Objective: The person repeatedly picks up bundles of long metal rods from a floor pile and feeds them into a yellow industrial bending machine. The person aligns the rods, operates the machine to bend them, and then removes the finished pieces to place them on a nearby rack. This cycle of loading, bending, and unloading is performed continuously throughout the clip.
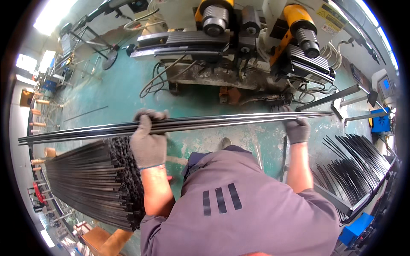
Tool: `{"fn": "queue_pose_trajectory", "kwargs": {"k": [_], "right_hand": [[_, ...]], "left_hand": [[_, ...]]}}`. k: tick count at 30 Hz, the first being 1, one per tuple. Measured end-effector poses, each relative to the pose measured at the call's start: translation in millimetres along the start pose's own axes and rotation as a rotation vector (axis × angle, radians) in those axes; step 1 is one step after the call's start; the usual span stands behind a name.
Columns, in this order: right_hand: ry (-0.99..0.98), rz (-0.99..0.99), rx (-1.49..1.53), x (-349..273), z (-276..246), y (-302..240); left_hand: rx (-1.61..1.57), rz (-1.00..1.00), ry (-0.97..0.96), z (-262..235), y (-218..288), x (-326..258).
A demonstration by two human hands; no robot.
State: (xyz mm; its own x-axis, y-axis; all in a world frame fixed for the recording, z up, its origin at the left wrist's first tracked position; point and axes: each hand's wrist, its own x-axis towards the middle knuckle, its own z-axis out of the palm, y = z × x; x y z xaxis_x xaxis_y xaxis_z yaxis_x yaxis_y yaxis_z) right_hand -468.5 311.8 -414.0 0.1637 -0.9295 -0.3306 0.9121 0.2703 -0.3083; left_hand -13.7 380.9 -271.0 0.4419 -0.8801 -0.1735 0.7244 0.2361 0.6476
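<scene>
A bundle of long, dark metal rods (205, 123) stretches across in front of me, nearly level from far left to right. My left hand (148, 143), in a grey work glove, is wrapped round the bundle left of its middle, thumb over the top. Toward the right end my right hand (296, 129), gloved too, grips the same rods; its fingers are partly hidden. Below and left of the left hand lies a big stack of similar dark rods (85, 179), their ends facing me.
Ahead stands a machine with yellow-topped cylinders (297, 19) and loose cables. At right, more thin rods (354, 170) rest on a metal rack, near a blue box (358, 229). A single rod (85, 113) lies on the green floor. A brown seat (97, 240) is at lower left.
</scene>
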Motion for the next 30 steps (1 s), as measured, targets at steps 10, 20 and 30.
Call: {"fn": "queue_pose_trajectory", "kwargs": {"k": [10,20,30], "right_hand": [[0.312,-0.429,-0.068,57,7,19],[0.691,-0.7,-0.157,124,117,49],[0.628,-0.771,-0.282,199,178,68]], "left_hand": [[0.069,0.116,-0.378,24,71,135],[0.359,0.033,-0.167,-25,86,290],[0.194,-0.316,-0.051,-19,4,364]]}}
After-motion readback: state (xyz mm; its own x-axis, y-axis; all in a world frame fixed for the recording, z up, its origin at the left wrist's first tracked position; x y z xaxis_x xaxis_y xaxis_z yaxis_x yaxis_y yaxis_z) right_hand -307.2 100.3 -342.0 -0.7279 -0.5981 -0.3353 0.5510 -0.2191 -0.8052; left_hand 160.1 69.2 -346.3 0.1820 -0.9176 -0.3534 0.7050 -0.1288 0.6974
